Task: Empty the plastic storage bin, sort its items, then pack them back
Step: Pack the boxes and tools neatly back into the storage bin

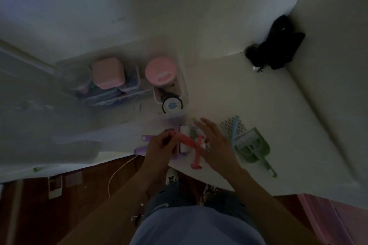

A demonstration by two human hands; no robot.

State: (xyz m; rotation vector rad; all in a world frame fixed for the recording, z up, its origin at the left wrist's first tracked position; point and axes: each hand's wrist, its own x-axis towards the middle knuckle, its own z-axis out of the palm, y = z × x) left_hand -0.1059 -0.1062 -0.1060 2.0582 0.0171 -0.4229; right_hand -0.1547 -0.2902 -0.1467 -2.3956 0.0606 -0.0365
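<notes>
Scoop [253, 146] right of roller [184, 139], bin [111, 83] behind.

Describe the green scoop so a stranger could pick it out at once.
Start at the white table's near edge, beside the right hand. The green scoop lies there, handle toward the person. Unlike the white lattice piece it partly overlaps, it is green and slotted.

Surface: a white worktop [258, 109] in front of me.
Far left: clear plastic bin [111, 93], pink-lidded canister [162, 73].
Near edge: pink tool [191, 143], purple piece [145, 138].
Right: green scoop [253, 147], white mesh piece [229, 125].
Far corner: black object [274, 45].
</notes>
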